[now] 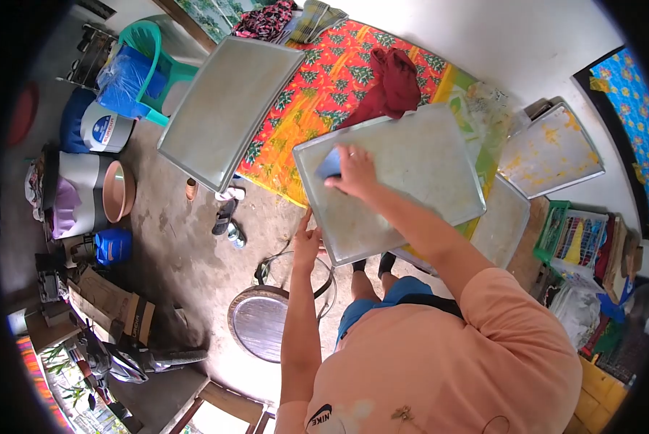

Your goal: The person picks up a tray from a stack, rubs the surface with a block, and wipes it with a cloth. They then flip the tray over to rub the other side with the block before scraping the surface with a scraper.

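Note:
A large metal tray (418, 173) with a raised rim lies over the near end of the cloth-covered table, tilted in view. My right hand (357, 171) is on its upper left part, fingers closed on a flat blue scraper-like piece (329, 165) pressed against the tray's surface. My left hand (308, 241) grips the tray's left rim near the lower corner, with one finger stretched up along the edge and the other fingers partly hidden by it. Faint yellowish smears show on the tray.
Another metal tray (230, 108) leans over the table's left side. Dark red cloth (395, 83) lies on the patterned tablecloth (324, 65). At right stands a yellow-stained tray (553, 150) against the wall, near a green crate (552, 228). A round stool (259, 323) and slippers (224, 216) occupy the floor.

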The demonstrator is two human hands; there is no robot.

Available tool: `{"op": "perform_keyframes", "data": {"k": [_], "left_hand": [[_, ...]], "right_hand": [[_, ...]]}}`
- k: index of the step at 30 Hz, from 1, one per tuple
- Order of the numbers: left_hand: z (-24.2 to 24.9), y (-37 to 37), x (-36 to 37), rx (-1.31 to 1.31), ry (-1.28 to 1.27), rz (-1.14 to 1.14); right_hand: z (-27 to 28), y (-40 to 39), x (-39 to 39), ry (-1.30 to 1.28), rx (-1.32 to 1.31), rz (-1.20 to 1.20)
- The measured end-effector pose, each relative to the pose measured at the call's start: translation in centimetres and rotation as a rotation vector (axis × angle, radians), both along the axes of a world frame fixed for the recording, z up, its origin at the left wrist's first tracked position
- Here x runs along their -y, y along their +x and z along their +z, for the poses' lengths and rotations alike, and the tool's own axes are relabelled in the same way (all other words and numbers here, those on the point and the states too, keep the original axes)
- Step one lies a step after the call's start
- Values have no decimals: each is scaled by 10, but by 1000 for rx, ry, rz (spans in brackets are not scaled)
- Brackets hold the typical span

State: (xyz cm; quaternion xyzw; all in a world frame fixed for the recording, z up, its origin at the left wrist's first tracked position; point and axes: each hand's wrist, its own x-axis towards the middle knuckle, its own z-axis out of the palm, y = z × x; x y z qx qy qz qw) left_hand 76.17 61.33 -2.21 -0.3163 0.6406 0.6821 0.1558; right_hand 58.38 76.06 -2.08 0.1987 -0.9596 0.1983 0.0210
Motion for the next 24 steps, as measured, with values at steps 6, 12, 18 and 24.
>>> {"op": "perform_keyframes", "data": {"k": [6, 12, 18, 24], "left_hand": [[-14, 19, -5, -23, 57, 30], [-9, 16, -4, -8, 61, 28], [-2, 8, -6, 28, 95, 51], [3, 2, -6, 15, 107, 78]], "right_hand": [[14, 48, -26, 85, 13, 169], [24, 55, -81, 107, 34, 14], [24, 101, -58, 114, 71, 296], [42, 62, -65, 121, 187, 231]]}}
